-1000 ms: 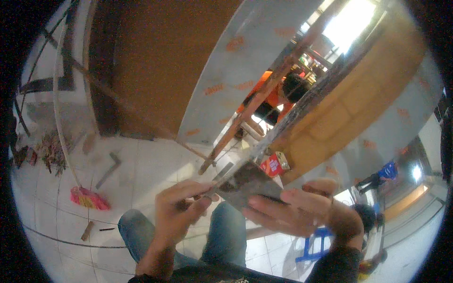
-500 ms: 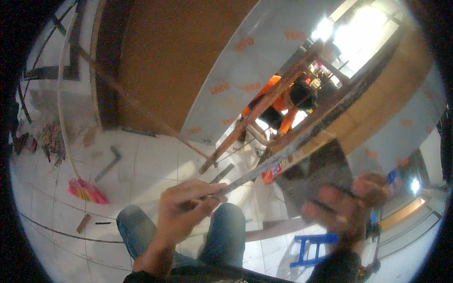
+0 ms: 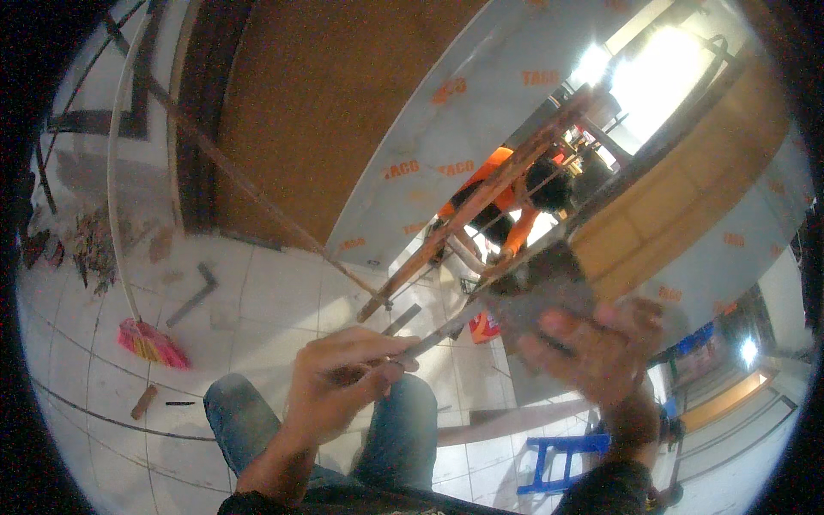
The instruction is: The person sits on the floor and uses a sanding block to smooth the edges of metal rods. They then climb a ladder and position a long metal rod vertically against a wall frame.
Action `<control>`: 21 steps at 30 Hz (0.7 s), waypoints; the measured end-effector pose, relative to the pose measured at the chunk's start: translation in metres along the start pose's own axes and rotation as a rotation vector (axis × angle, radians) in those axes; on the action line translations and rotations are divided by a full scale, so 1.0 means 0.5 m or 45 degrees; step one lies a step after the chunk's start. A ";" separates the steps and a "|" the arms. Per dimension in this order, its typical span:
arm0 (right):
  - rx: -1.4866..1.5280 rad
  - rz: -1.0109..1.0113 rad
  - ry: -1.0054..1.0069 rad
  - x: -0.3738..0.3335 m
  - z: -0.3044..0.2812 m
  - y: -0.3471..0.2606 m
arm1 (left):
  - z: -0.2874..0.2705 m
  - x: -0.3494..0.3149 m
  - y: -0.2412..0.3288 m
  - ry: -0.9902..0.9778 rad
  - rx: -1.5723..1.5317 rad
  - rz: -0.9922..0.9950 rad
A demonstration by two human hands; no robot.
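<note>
My left hand is closed around the near end of a long thin metal strip, which slants up to the right over my knees. A dark grey sheet is pressed against the strip farther along, gripped by my right hand, which is blurred with motion. Both hands hover above my blue-jeaned legs. The strip's far end is lost behind the sheet and the clutter beyond.
A person in an orange shirt crouches beyond a slanting wooden ladder. A white panel leans on a brown door. A pink-bristled broom, debris and a blue stool are on the tiled floor.
My right hand with the grey sheet has slid away from my left hand, out to the right along the strip, then come back slightly. My left hand has kept its grip.
</note>
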State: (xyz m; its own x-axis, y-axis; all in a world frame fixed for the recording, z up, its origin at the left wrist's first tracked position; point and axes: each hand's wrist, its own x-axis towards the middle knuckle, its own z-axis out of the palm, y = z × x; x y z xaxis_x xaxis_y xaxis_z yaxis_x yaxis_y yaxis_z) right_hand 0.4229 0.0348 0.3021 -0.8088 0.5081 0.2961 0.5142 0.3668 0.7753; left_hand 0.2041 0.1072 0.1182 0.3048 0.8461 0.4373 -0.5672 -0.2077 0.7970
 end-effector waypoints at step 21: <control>0.748 -0.105 0.125 -0.004 -0.015 -0.015 | 0.023 0.004 0.018 0.009 0.008 -0.135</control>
State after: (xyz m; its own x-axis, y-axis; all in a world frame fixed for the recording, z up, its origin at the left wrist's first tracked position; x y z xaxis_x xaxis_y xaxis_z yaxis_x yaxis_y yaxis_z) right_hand 0.4184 0.0252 0.3000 -0.8611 0.3955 0.3196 0.4975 0.7854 0.3683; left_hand 0.2084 0.1014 0.1309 0.3575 0.8669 0.3475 -0.5270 -0.1200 0.8414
